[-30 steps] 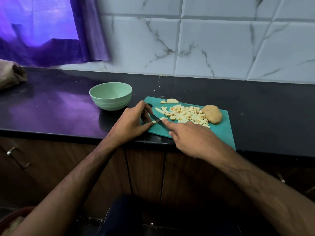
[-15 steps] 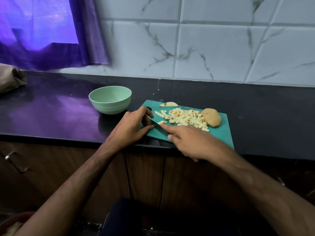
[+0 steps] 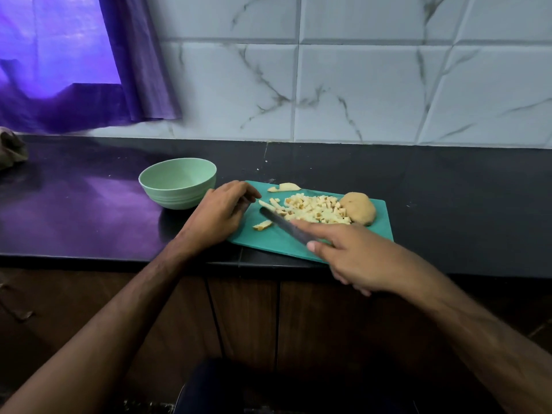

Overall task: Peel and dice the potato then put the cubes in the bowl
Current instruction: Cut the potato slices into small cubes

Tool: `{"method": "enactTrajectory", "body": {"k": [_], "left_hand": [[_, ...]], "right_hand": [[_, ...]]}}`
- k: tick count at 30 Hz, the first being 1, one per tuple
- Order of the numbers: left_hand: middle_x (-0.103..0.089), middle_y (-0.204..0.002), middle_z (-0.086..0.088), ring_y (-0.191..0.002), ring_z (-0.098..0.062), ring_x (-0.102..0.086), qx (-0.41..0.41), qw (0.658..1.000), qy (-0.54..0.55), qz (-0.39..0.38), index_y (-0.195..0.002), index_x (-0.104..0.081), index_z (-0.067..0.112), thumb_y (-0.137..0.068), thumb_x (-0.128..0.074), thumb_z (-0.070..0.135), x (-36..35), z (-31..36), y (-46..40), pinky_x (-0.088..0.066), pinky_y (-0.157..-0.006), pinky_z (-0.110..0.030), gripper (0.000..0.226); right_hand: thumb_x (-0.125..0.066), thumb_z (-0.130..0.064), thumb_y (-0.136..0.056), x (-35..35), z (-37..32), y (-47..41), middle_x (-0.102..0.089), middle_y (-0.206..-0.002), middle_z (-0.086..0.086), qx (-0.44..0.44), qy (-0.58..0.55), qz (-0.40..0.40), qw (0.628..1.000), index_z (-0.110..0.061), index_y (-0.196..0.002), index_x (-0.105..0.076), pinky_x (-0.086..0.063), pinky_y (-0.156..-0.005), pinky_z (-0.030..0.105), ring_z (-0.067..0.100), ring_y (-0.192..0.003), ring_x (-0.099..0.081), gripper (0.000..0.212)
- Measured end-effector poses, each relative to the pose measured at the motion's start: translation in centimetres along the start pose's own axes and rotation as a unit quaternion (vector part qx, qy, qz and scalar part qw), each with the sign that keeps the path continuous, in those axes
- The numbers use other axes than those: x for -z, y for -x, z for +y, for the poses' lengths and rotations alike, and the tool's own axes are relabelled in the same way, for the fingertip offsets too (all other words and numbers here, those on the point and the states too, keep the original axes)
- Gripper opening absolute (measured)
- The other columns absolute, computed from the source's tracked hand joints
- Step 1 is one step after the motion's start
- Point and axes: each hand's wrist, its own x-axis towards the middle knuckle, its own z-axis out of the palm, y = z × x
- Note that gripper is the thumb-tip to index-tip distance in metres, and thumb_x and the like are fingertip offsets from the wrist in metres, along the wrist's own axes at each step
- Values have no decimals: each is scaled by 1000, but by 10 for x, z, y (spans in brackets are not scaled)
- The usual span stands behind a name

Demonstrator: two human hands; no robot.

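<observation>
A big heap of small potato cubes (image 3: 313,208) sits in the middle of the green cutting board (image 3: 385,225). A few long potato strips (image 3: 266,205) lie just past the tip of the knife (image 3: 283,224), and one strip (image 3: 263,225) lies alone on the near side of the blade. They look not yet cut small. The right hand (image 3: 355,258) grips the knife handle, with one finger stretched along the blade. The left hand (image 3: 222,210) rests at the board's left edge, fingers loosely bent, holding nothing. Beyond the heap lies a brown potato piece (image 3: 358,208) with its skin on. Left of the left hand stands the green bowl (image 3: 178,183), with no cubes in it. So most dicing looks done; filling the bowl is left.
</observation>
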Motion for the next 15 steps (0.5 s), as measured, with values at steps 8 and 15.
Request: {"method": "enactTrajectory", "body": {"k": [8, 15], "left_hand": [[-69, -113, 5, -105, -16, -65, -9, 989, -24, -144, -118, -73, 24, -90, -61, -3, 2, -1, -32, -52, -94, -41, 41], [-60, -107, 7, -95, -12, -64, -11, 991, -7, -133, -116, -74, 24, -92, -69, 8, -4, -5, -34, -52, -92, -31, 29]], "right_hand": [[-32, -45, -109, -38, -21, -20, -42, -78, -14, 7, 139, 37, 990, -54, -155, -19, -47, -73, 36, 3, -65, -39, 49], [-31, -41, -110, -36, -6, -19, -47, -82, -14, -23, 146, 68, 987, -49, -158, -17, -41, -68, 31, 3, -74, -47, 50]]}}
